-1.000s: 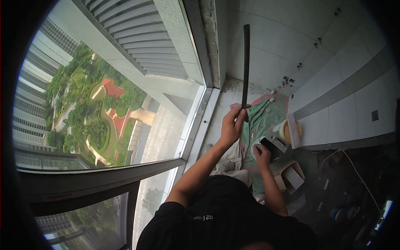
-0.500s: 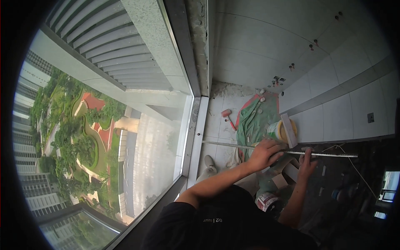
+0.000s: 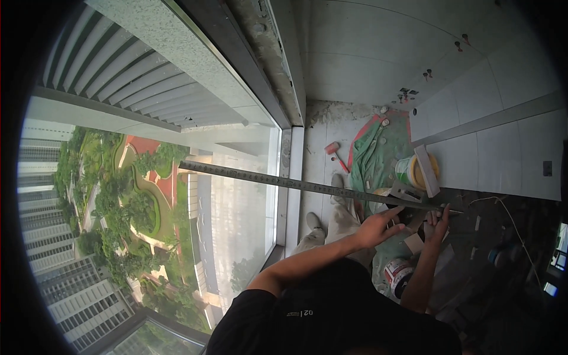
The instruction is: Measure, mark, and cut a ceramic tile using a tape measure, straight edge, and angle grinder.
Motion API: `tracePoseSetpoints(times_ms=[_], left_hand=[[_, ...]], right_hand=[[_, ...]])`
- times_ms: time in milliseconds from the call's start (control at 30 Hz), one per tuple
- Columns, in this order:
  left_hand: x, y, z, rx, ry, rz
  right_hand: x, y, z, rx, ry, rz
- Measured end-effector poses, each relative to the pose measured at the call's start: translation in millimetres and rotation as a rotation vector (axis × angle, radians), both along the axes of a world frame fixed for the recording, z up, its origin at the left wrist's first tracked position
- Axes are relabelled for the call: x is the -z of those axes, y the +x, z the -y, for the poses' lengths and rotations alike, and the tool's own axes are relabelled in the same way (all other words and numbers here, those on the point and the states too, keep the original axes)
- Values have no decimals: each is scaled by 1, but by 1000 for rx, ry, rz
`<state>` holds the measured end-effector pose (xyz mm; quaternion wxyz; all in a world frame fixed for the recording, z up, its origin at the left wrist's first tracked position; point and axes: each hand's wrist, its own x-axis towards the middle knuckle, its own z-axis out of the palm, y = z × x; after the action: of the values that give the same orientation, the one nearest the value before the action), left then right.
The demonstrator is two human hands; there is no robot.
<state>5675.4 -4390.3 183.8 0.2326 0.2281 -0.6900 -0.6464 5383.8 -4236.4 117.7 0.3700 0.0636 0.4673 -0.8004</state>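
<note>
A long, thin metal tape measure [image 3: 319, 187] crosses in front of me, its markings facing up. Its left end lies over the view of the window, and its right end reaches my right hand [image 3: 436, 226]. The fingers of that hand are closed around the tape. A dark shape beside the palm is too shadowed to make out, and a thin pale tip sticks out past the fingers. Just under the tape is my left hand [image 3: 378, 229], fingers stretched out and thumb apart. Its index fingertip is at the tape's edge; whether it touches, I cannot tell.
A large window [image 3: 248, 195] is on the left. On the floor lie a red-headed mallet [image 3: 332, 148] and a green sheet [image 3: 370, 151]. Near the tiled wall stands a bucket [image 3: 404, 170] with a pale board [image 3: 426, 171] against it. A white-and-red bucket [image 3: 397, 271] is by my legs.
The tape has shifted left, its far end now over the window, and its marked face has turned into view. My left hand has let go of it and spread its fingers.
</note>
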Motion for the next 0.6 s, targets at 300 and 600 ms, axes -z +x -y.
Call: tracePoseSetpoints(times_ms=[300,600], left_hand=[[52,-39,130,-345,2,249],[161,7,244,-645,-167,600]], right_hand=[[104,70,223,-328,-26,498],[222,108,329,-964,403,153]])
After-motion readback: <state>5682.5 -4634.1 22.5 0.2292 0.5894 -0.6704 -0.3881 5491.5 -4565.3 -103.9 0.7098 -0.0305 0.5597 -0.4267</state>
